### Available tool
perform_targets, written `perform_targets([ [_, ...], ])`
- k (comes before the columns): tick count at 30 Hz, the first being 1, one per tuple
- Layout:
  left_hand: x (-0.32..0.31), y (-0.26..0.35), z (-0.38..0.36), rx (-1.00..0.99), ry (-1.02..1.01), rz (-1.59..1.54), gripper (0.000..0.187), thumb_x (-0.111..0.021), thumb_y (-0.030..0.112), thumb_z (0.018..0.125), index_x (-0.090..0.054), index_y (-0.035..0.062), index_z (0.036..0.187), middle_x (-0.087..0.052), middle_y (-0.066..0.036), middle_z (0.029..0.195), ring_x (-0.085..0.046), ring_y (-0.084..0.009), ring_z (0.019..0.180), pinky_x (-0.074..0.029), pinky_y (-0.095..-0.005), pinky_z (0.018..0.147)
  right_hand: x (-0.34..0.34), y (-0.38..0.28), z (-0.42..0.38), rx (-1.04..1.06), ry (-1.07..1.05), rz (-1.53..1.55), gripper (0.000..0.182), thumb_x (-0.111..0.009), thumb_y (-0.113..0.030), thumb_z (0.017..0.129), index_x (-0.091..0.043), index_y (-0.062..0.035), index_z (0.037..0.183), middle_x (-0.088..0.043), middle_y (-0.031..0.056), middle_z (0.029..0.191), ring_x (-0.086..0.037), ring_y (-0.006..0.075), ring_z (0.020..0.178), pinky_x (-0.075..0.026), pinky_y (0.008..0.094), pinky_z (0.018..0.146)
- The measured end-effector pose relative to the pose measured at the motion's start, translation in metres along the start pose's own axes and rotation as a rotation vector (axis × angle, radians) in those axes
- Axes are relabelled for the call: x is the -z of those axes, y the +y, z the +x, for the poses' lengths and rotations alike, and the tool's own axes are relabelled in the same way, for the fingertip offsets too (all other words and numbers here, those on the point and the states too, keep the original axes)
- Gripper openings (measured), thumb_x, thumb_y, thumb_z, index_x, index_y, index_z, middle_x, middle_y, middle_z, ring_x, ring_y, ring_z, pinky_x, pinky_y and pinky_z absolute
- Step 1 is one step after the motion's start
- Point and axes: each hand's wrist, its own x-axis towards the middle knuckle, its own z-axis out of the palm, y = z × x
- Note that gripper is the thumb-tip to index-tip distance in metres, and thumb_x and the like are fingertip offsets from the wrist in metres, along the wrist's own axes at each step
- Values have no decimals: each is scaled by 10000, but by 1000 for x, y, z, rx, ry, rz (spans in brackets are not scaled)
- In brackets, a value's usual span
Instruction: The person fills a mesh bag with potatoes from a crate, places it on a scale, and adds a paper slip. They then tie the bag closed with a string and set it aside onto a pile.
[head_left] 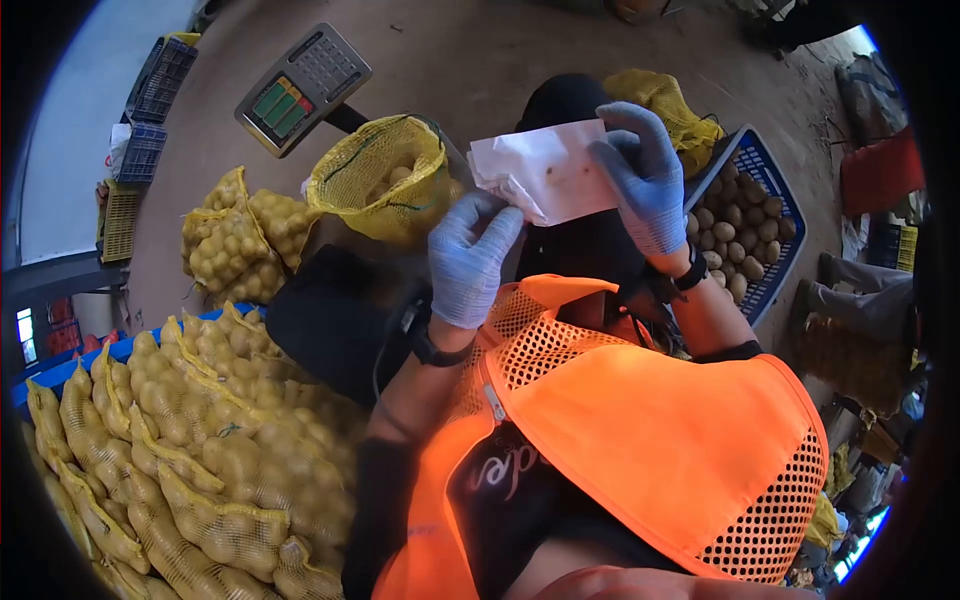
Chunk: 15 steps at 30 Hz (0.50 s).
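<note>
In front of my chest I hold a thin stack of white paper slips (555,185), with small dark spots on the top one. My gloved left hand (466,260) pinches the stack's crumpled lower left edge between thumb and fingers. On the other side, my gloved right hand (642,178) grips the right edge, thumb beneath the bent fingers. Just beyond my left hand stands an open yellow mesh bag (350,195) with potatoes (400,174) inside. Behind it rises the grey display of a scale (303,88).
A blue crate (790,262) of loose potatoes stands to my right, beside a crumpled yellow mesh bag (665,105). Filled net bags (200,430) lie piled at lower left; more bags (235,240) stand beyond. Stacked crates (160,80) line the wall. Someone's legs (865,300) show at far right.
</note>
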Motion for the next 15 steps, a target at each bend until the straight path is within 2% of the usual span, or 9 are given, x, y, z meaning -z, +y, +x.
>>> perform_targets([
  [1,1,1,-1,-4,-18,-73,96,-623,60,851,-578,5,917,-603,-19,819,-560,-67,714,-467,-192,667,-2,2,-1,3,-4,0,195,-577,-9,839,-573,-8,1033,-584,19,967,-555,66,884,-434,200,796],
  [3,1,2,-2,-12,-36,-151,62,-594,46,868,-579,-1,905,-605,-19,826,-566,-65,740,-471,-193,678,-7,6,-2,43,-40,-42,205,-610,-2,795,-601,-17,999,-596,51,993,-581,145,932,-445,248,832],
  [4,0,3,-3,-25,-13,-160,61,-589,45,870,-580,-3,907,-603,-18,816,-563,-63,740,-471,-194,683,-10,2,-3,45,-44,-45,205,-610,-2,795,-601,-17,999,-596,51,993,-581,145,932,-445,248,832],
  [6,-1,5,-3,-39,13,-173,62,-584,45,872,-581,-5,909,-600,-17,806,-560,-62,740,-472,-195,688,-17,-12,-3,470,-93,-625,240,-655,13,745,-635,-20,982,-557,103,1129,-560,242,1010,-412,326,916],
  [7,-1,6,-3,-64,27,-147,65,-583,41,872,-585,-4,917,-600,-16,806,-556,-62,744,-469,-194,686,-19,-12,-1,598,-154,-689,215,-695,-19,714,-653,-15,926,-519,145,1188,-553,314,1021,-411,385,929],
  [8,0,6,-3,-89,43,-120,69,-581,38,871,-588,-4,926,-600,-14,806,-552,-62,748,-465,-194,684,-21,-12,0,601,-158,-689,215,-695,-19,714,-653,-15,926,-519,145,1188,-553,314,1021,-411,385,929],
  [10,7,6,-3,-137,17,-35,82,-591,42,867,-593,0,938,-598,-6,807,-543,-62,742,-455,-192,671,-27,-12,0,508,-505,-447,242,-702,-44,743,-638,2,972,-502,140,1205,-549,267,1035,-424,371,920],
  [11,10,5,-3,-183,-13,53,96,-600,46,864,-597,4,950,-595,2,808,-534,-61,737,-445,-190,657,-37,-6,-13,126,-441,-105,255,-745,-85,725,-642,0,942,-575,120,1065,-602,219,891,-496,318,789],
  [15,15,4,-4,-261,29,3,114,-628,70,856,-606,12,952,-587,19,800,-508,-51,717,-419,-184,634,-46,-6,-15,25,-459,68,274,-737,-94,757,-633,14,986,-577,98,1047,-588,140,904,-502,261,769],
])
